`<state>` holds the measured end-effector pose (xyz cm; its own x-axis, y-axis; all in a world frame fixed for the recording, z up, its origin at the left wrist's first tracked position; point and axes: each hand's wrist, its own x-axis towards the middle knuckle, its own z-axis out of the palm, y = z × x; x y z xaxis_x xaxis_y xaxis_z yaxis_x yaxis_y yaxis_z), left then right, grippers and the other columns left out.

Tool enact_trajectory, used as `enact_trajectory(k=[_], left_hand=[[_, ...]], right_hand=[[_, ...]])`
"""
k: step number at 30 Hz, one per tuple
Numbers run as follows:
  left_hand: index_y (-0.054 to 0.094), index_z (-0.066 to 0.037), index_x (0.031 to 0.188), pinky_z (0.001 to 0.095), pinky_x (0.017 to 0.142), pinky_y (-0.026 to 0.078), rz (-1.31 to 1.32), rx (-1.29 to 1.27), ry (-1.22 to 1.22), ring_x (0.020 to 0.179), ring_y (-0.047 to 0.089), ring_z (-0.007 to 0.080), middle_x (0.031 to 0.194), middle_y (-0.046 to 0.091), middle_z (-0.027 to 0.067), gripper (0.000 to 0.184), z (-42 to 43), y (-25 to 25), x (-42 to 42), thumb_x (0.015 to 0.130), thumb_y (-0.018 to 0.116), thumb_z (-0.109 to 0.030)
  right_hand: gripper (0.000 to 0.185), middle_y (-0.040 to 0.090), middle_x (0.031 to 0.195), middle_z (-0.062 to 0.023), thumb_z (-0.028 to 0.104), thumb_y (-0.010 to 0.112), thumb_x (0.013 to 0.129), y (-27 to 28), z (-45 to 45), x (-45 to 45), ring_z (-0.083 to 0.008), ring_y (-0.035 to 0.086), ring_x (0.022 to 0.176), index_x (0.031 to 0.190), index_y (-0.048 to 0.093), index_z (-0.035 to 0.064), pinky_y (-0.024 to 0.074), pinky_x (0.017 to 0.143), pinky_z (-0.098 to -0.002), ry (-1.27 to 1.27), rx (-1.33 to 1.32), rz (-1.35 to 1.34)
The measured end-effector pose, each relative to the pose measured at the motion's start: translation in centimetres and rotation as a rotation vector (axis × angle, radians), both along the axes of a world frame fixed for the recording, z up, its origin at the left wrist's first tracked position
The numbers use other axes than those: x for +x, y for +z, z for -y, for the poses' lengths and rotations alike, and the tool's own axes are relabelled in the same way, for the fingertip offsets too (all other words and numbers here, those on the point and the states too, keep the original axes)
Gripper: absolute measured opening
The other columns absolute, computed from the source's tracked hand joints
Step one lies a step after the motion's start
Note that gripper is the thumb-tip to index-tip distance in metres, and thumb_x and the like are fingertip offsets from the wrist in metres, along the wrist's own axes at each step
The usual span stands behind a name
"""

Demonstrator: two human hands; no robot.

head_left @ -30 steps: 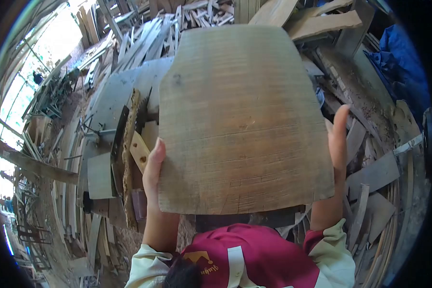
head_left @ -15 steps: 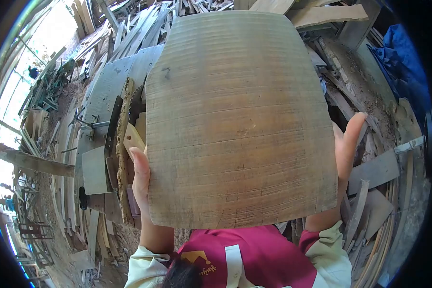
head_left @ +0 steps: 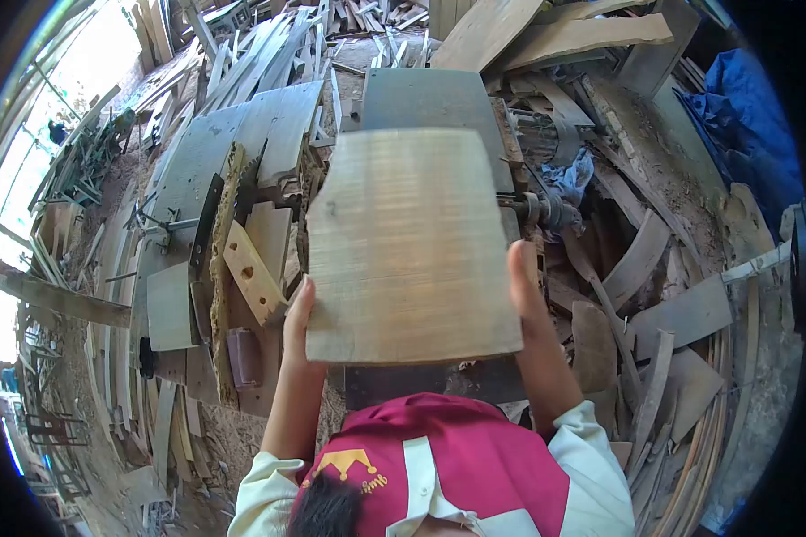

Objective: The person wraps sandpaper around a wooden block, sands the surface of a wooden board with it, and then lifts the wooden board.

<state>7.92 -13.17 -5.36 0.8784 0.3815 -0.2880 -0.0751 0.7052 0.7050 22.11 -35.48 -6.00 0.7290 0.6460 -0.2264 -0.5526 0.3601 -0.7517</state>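
A broad wooden board (head_left: 409, 242) with light saw marks across its face is held up in front of me, slightly blurred. Its upper left corner is cut away. My left hand (head_left: 299, 324) grips the left edge near the bottom, thumb upright along the side. On the opposite edge my right hand (head_left: 530, 295) holds it the same way, its thumb also up. The other fingers of both hands are hidden behind the board. Beyond it lies a dark flat machine table (head_left: 425, 94), partly covered by the board.
Left of the board, a workbench (head_left: 208, 148) carries a yellowish wood piece with holes (head_left: 252, 273) and a brownish block (head_left: 244, 356). To the right are a machine shaft (head_left: 546, 211) and scrap boards (head_left: 640, 259). A blue tarp (head_left: 745, 134) hangs far right. Long offcuts (head_left: 260, 58) are heaped behind.
Both hands have lowered the board and moved it away from my head, so it looks smaller. The machine table and shaft behind it now show.
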Motion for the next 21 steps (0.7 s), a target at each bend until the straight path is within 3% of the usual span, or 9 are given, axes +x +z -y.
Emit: enact_trajectory(k=[9,14,17,19,20,21], left_hand=[[0.038,-0.002,0.128,0.0401,0.091,0.041,-0.136,-0.110,-0.128,0.111,0.049,0.0271,0.124,0.047,0.0155,0.058,-0.1,-10.7,-3.9,0.088,0.047,-0.042],[0.040,-0.007,0.128,0.0350,0.085,0.044,-0.158,0.002,-0.147,0.103,0.052,0.0212,0.120,0.050,0.0090,0.051,-0.2,-13.0,-6.0,0.089,0.047,-0.039],[0.040,-0.007,0.128,0.0315,0.084,0.043,-0.280,0.195,-0.238,0.105,0.050,0.0178,0.121,0.050,0.0073,0.049,-0.8,-13.7,-6.4,0.090,0.046,-0.038],[0.041,-0.004,0.126,0.0288,0.083,0.043,-0.384,0.339,-0.312,0.103,0.050,0.0144,0.118,0.051,0.0059,0.048,-1.2,-13.7,-6.3,0.091,0.045,-0.037],[0.049,0.000,0.116,0.0293,0.074,0.045,-0.391,0.468,-0.269,0.091,0.055,0.0146,0.105,0.057,0.0074,0.047,-1.1,-13.7,-6.0,0.090,0.047,-0.040],[0.049,0.000,0.116,0.0293,0.074,0.045,-0.393,0.466,-0.275,0.091,0.055,0.0146,0.105,0.057,0.0074,0.047,-1.4,-13.5,-5.5,0.090,0.047,-0.040]], right_hand=[[0.079,0.045,0.126,-0.0137,0.055,0.055,0.080,-9.7,1.8,-4.3,-0.0220,0.046,0.113,0.129,0.033,-0.0034,0.0372,0.093,-0.0358,0.140,-0.164,-0.109],[0.077,0.046,0.124,-0.0130,0.055,0.054,0.080,-11.7,1.7,-5.4,-0.0218,0.047,0.112,0.129,0.034,-0.0013,0.0379,0.093,-0.0349,0.188,-0.178,-0.045],[0.077,0.048,0.123,-0.0136,0.057,0.050,0.082,-12.9,1.7,-5.1,-0.0210,0.047,0.113,0.128,0.036,-0.0023,0.0381,0.092,-0.0335,0.214,-0.311,0.008],[0.075,0.053,0.118,-0.0141,0.060,0.045,0.083,-12.9,1.5,-5.3,-0.0213,0.050,0.108,0.123,0.044,-0.0043,0.0385,0.090,-0.0320,0.256,-0.540,0.104],[0.075,0.053,0.118,-0.0141,0.060,0.045,0.083,-13.5,1.7,-5.3,-0.0213,0.050,0.108,0.123,0.044,-0.0043,0.0385,0.090,-0.0320,0.251,-0.542,0.098],[0.076,0.055,0.114,-0.0169,0.061,0.043,0.083,-14.3,1.7,-5.2,-0.0218,0.052,0.106,0.118,0.048,-0.0065,0.0395,0.088,-0.0319,0.283,-0.593,0.122]])
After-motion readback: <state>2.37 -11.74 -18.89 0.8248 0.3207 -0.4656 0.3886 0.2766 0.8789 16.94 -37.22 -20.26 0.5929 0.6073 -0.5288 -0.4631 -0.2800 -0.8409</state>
